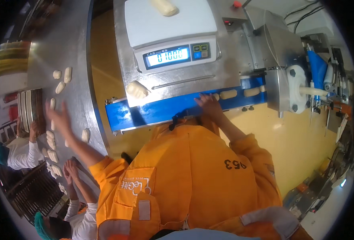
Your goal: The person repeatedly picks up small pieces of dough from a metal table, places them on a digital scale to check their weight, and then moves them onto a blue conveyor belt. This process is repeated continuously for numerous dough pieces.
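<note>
My left hand (60, 118) reaches over the steel table on the left, somewhat smeared by motion, its fingers apart. Next to its fingers lies a pale dough piece (52, 105); whether they touch cannot be made out. My right hand (210, 106) is at the blue conveyor belt (161, 109), fingers spread. Its fingertips are by a small dough piece (216, 97), partly hidden by the hand. Farther right on the belt lie a dough roll (228, 94) and another dough roll (252, 92). A dough lump (137, 89) rests at the steel surface's near left corner.
A lit digital scale (173, 24) bears a dough piece (163, 7). At right, a machine's white nozzle (299, 89) has dough at its outlet. More dough pieces lie on the steel table (79, 48). Two people in green caps work along its left side, one holding a tray (32, 108).
</note>
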Tool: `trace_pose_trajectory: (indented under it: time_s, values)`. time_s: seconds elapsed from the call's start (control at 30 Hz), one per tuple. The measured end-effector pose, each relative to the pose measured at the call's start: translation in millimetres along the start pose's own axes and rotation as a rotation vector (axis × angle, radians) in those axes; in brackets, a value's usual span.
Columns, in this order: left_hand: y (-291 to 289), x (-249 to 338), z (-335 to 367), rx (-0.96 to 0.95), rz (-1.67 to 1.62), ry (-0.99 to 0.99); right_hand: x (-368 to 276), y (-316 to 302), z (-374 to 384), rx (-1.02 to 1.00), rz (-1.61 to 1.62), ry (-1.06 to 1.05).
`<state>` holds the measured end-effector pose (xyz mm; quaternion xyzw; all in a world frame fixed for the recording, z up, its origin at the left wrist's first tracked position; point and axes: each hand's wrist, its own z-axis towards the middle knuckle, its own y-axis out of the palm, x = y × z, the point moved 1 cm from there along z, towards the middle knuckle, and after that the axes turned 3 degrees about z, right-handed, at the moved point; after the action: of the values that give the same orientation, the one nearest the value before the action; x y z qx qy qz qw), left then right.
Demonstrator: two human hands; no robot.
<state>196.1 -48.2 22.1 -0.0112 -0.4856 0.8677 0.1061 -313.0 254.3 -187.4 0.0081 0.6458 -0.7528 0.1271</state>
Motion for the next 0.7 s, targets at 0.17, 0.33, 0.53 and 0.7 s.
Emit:
trace_pose_trajectory:
  time_s: [0.17,0.33,0.53,0.7]
  values:
    - [-9.7,281.1,80.1,-0.108,-0.542,0.615,13.3,-19.7,-4.9,-0.293,0.172,0.095]
    - [45.3,376.9,116.3,-0.046,0.022,1.042,8.4,-156.7,17.8,-0.174,0.682,0.289]
    - [38.3,372.9,135.4,-0.268,-0.379,0.832,-7.7,-290.7,132.7,0.426,0.627,0.109]
    - [24.2,270.2,96.3,-0.425,-1.389,0.031,-16.8,-269.8,195.9,0.902,0.454,0.028]
